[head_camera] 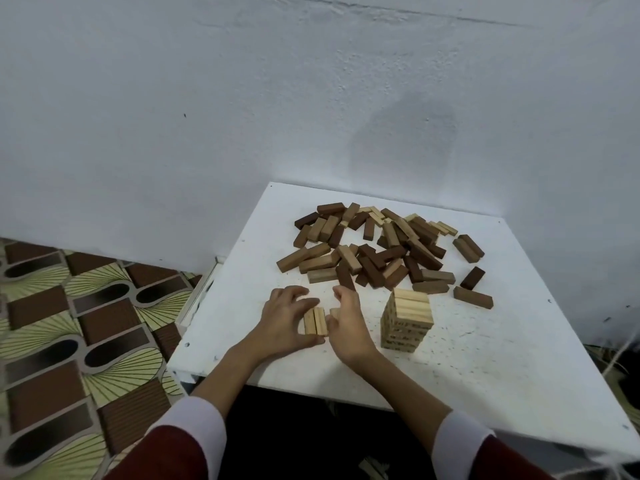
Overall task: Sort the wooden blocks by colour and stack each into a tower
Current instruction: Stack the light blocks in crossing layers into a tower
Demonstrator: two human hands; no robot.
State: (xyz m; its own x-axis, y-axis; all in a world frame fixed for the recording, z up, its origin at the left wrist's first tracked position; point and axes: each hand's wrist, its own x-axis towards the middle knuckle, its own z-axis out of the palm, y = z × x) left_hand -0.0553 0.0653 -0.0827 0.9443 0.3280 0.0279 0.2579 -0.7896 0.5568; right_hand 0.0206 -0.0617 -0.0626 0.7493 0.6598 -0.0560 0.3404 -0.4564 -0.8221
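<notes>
while both hands square a row of pale blocks between the fingers, left hand and right hand curl round its ends; pale tower stands right of the fingers. advice: press evenly, lift level.

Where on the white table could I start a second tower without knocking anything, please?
The near right part of the table, between the pale tower and the right edge, is bare. The strip left of the left hand is bare but narrow. The far middle is crowded with the loose block pile, and both hands hold pale blocks near the front.
</notes>
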